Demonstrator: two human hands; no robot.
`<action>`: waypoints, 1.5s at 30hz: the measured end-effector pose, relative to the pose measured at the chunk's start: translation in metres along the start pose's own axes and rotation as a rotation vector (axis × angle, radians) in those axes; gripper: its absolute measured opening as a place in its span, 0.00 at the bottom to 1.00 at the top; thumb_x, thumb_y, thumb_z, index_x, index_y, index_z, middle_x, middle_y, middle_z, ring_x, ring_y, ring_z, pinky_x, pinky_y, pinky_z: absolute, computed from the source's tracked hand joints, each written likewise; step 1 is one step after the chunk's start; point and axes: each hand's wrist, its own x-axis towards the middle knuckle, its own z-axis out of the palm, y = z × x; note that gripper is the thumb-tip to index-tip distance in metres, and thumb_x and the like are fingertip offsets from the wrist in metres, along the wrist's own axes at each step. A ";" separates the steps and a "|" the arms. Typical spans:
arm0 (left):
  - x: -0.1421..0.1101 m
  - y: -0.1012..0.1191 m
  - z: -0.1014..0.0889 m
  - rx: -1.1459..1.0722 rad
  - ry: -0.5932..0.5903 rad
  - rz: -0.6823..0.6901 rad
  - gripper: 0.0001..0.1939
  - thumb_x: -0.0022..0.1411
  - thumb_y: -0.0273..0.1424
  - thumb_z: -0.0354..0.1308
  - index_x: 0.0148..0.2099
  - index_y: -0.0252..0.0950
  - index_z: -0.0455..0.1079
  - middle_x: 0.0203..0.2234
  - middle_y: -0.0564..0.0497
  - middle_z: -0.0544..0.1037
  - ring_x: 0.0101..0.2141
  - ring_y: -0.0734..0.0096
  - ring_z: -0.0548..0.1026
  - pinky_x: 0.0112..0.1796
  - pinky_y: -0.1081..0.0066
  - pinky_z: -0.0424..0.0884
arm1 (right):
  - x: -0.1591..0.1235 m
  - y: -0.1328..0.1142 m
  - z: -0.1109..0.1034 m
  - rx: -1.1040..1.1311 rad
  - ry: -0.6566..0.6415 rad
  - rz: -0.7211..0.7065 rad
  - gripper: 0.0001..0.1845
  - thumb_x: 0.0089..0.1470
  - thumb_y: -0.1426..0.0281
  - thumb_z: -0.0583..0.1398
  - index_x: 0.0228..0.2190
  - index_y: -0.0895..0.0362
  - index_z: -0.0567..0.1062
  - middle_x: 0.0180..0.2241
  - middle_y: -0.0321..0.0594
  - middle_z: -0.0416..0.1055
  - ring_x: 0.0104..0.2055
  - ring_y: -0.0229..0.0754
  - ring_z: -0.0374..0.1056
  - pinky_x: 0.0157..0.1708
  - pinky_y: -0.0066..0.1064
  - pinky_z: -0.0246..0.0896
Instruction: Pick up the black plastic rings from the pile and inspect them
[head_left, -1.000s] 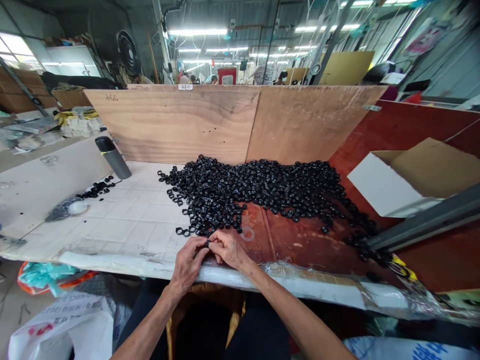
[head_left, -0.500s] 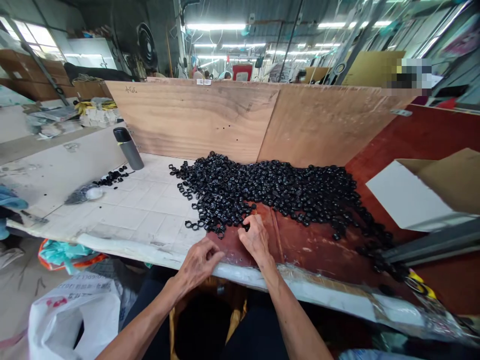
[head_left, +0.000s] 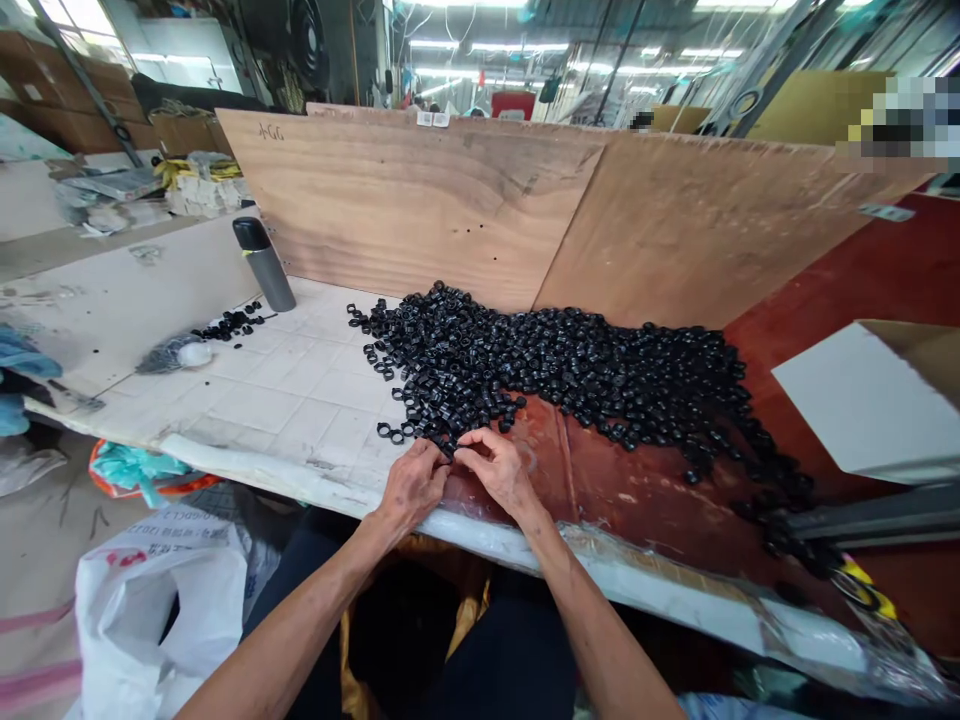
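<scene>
A large heap of small black plastic rings (head_left: 570, 375) covers the middle of the workbench, up against an upright plywood board (head_left: 420, 200). At the heap's near edge my left hand (head_left: 411, 488) and my right hand (head_left: 496, 470) meet, fingertips pinched together on a small black ring (head_left: 450, 452). Both hands rest close to the bench's front edge, fingers curled.
A grey flask with a black cap (head_left: 263, 264) stands at the left, with a few loose black rings (head_left: 229, 323) and a clear bag (head_left: 176, 352) near it. A cardboard box (head_left: 877, 400) sits at the right. A white plastic sack (head_left: 150, 610) lies below the bench.
Half a second ago my right hand reached into the heap while the left stayed back. Now both hands have come together again at the heap's near edge. The camera has tilted.
</scene>
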 end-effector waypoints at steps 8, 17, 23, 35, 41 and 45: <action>0.000 0.006 -0.009 -0.165 0.043 0.051 0.05 0.64 0.25 0.56 0.40 0.38 0.72 0.39 0.47 0.78 0.38 0.64 0.78 0.41 0.65 0.75 | -0.003 -0.001 0.003 -0.002 -0.036 -0.045 0.08 0.58 0.66 0.63 0.39 0.54 0.79 0.34 0.39 0.78 0.34 0.43 0.73 0.37 0.32 0.69; -0.004 0.004 -0.006 -0.577 0.049 -0.235 0.14 0.61 0.31 0.63 0.47 0.38 0.64 0.39 0.50 0.77 0.32 0.71 0.81 0.37 0.68 0.80 | -0.004 -0.001 -0.001 -0.046 -0.044 -0.114 0.10 0.58 0.69 0.62 0.42 0.54 0.80 0.39 0.41 0.80 0.36 0.43 0.74 0.40 0.34 0.69; -0.008 0.000 -0.002 -0.533 0.073 -0.222 0.18 0.59 0.31 0.65 0.50 0.38 0.64 0.39 0.50 0.78 0.36 0.69 0.81 0.41 0.65 0.81 | -0.006 -0.010 -0.001 0.024 -0.018 -0.125 0.09 0.58 0.68 0.63 0.41 0.53 0.80 0.40 0.41 0.80 0.39 0.45 0.75 0.42 0.34 0.70; -0.006 0.002 -0.008 -0.835 0.076 -0.294 0.14 0.59 0.35 0.67 0.46 0.37 0.71 0.39 0.50 0.79 0.38 0.69 0.81 0.43 0.67 0.80 | -0.005 -0.012 0.000 -0.023 -0.045 -0.169 0.07 0.58 0.68 0.63 0.39 0.54 0.81 0.37 0.41 0.78 0.36 0.44 0.73 0.37 0.33 0.68; -0.007 -0.001 -0.007 -0.836 0.097 -0.258 0.14 0.61 0.35 0.67 0.48 0.38 0.74 0.43 0.49 0.79 0.39 0.67 0.81 0.44 0.65 0.81 | -0.005 -0.010 0.003 -0.007 -0.066 -0.097 0.10 0.60 0.62 0.63 0.39 0.53 0.81 0.31 0.40 0.79 0.29 0.44 0.74 0.33 0.33 0.69; -0.008 -0.003 -0.008 -0.753 0.075 -0.165 0.12 0.62 0.36 0.65 0.47 0.39 0.75 0.46 0.48 0.77 0.43 0.66 0.80 0.46 0.64 0.81 | -0.005 -0.003 0.007 -0.159 -0.089 -0.122 0.18 0.66 0.59 0.57 0.29 0.54 0.78 0.21 0.36 0.72 0.24 0.41 0.68 0.30 0.31 0.64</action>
